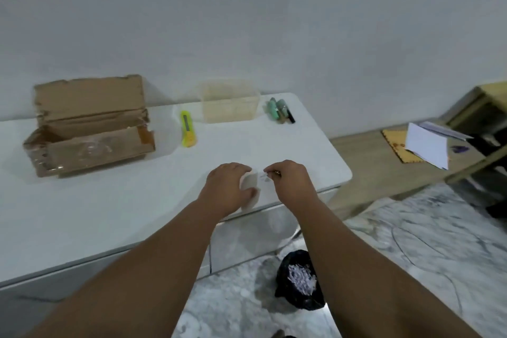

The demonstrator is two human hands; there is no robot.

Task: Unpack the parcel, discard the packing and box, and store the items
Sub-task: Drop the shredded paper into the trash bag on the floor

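Nearest, on the marbled floor (411, 244), a black bin bag (290, 296) is standing open with shredded white paper (301, 278) lying in it, just below the near right corner of the white table (109, 200). Above the bag, the person's two forearms are reaching out over the table's near right edge. The left hand (229, 186) is curling its fingers round a small white packet (251, 182) and holding it low over the tabletop; the blur is hiding whether the packet is touching the surface. The right hand (290, 180) is pinching a bit of clear wrapping (264, 174) at the packet's right end, with its fingertips drawn together. Farther in, a yellow utility knife (188, 130) is lying flat near the middle of the table. To its left a cardboard box (87, 143) is sitting open, its lid flap standing up at the back and clear tape glinting on its near wall. By the far wall a clear plastic container (229, 103) is standing right of the knife, and some green-capped markers (279, 108) are lying just beside it on the right. Well off to the right, a low wooden shelf (370, 162) is bearing sheets of white paper (428, 145).
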